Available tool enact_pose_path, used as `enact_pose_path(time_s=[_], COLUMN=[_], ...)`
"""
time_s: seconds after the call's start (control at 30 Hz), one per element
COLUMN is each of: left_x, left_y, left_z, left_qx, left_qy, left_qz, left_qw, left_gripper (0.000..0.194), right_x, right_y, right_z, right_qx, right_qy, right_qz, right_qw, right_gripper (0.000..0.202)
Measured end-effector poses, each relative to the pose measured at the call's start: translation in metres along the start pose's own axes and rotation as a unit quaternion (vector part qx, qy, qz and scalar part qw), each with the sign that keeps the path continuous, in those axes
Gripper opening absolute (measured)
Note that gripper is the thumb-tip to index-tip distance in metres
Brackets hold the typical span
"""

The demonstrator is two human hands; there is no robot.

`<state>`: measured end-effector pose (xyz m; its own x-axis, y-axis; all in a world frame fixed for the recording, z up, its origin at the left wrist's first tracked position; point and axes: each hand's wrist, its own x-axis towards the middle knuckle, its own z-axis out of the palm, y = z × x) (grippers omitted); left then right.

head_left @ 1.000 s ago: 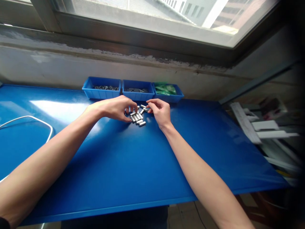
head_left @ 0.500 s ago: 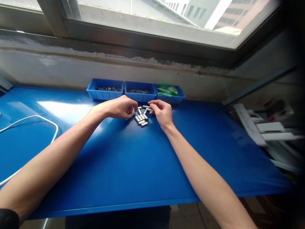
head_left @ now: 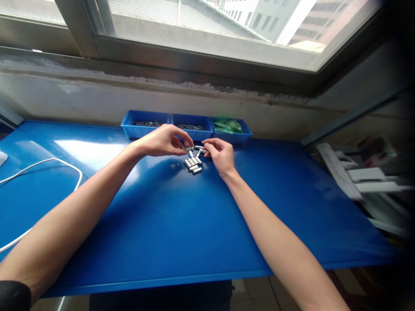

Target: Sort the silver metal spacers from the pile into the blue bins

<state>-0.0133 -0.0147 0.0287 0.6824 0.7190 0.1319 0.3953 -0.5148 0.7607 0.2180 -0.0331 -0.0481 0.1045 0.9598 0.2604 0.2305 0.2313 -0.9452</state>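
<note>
Several short silver metal bars lie in a loose cluster on the blue table. My left hand comes in from the left, its thumb and index finger closed around one short metal bar at the cluster's upper left. On the other side, my right hand has its thumb and fingertips pinched together at the end of another bar. Its other fingers are curled, and part of that bar is hidden by the fingertips.
Behind the cluster stand a blue bin of small metal parts, a bin of metal bars and a bin with green bags. A white cable curves along the left. White objects sit beyond the right edge.
My left hand has moved slightly right, its fingers extending toward the upper-left bars. My right hand has stayed nearly in place. The view has shifted slightly.
</note>
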Motion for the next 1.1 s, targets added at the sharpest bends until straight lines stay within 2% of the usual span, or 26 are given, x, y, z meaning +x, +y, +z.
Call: enact_pose_path(time_s=[0.1, 0.17, 0.2, 0.27, 0.33, 0.4, 0.5, 0.63, 0.73, 0.8, 0.87, 0.93, 1.0, 1.1], left_x=[0.001, 0.003, 0.004, 0.007, 0.011, 0.015, 0.019, 0.021, 0.02, 0.019, 0.019, 0.02, 0.021, 0.02], left_y=[0.0, -0.003, -0.004, -0.008, -0.012, -0.018, -0.025, -0.025, -0.019, -0.016, -0.015, -0.016, -0.02, -0.025], left_z=[0.002, 0.004, 0.004, 0.007, 0.01, 0.012, 0.014, 0.016, 0.019, 0.022, 0.025, 0.029, 0.033, 0.037], left_qx=[-0.047, -0.073, -0.087, -0.117, -0.155, -0.198, -0.227, -0.163, -0.08, -0.013, 0.064, 0.139, 0.198, 0.247], left_qy=[-0.023, -0.01, 0.014, 0.1, 0.205, 0.281, 0.316, 0.336, 0.3, 0.225, 0.135, 0.051, -0.008, -0.051], left_qz=[0.003, -0.006, -0.018, -0.049, -0.076, -0.089, -0.091, -0.084, -0.033, 0.02, 0.077, 0.121, 0.131, 0.109], left_qw=[0.999, 0.997, 0.996, 0.987, 0.963, 0.935, 0.917, 0.924, 0.95, 0.974, 0.986, 0.982, 0.971, 0.962], left_gripper=[0.033, 0.037, 0.039, 0.042, 0.043, 0.045, 0.052, 0.049, 0.035, 0.028, 0.029, 0.04, 0.052, 0.063], right_x=[0.0, 0.0, 0.0, 0.0, 0.0, 0.0, 0.0, 0.0, 0.0, 0.0, 0.0, 0.0, -0.001, -0.002], right_y=[0.0, 0.0, 0.0, 0.0, -0.001, -0.001, -0.001, 0.0, 0.0, -0.001, -0.002, -0.003, -0.004, -0.005], right_z=[0.0, 0.0, 0.0, 0.0, 0.0, 0.0, -0.001, 0.0, 0.0, 0.001, 0.001, 0.0, 0.0, -0.001], right_qx=[-0.004, -0.007, -0.007, -0.008, -0.01, -0.012, -0.014, -0.008, 0.0, 0.003, 0.002, -0.012, -0.051, -0.13], right_qy=[-0.002, -0.001, -0.001, 0.001, 0.001, 0.0, -0.002, -0.001, 0.002, 0.005, 0.019, 0.052, 0.097, 0.118], right_qz=[-0.002, -0.002, -0.001, 0.001, 0.002, 0.0, -0.002, -0.001, -0.002, -0.002, 0.0, 0.002, -0.005, -0.025], right_qw=[1.0, 1.0, 1.0, 1.0, 1.0, 1.0, 1.0, 1.0, 1.0, 1.0, 1.0, 0.999, 0.994, 0.984], right_gripper=[0.019, 0.019, 0.02, 0.02, 0.02, 0.019, 0.019, 0.019, 0.018, 0.018, 0.02, 0.021, 0.021, 0.021])
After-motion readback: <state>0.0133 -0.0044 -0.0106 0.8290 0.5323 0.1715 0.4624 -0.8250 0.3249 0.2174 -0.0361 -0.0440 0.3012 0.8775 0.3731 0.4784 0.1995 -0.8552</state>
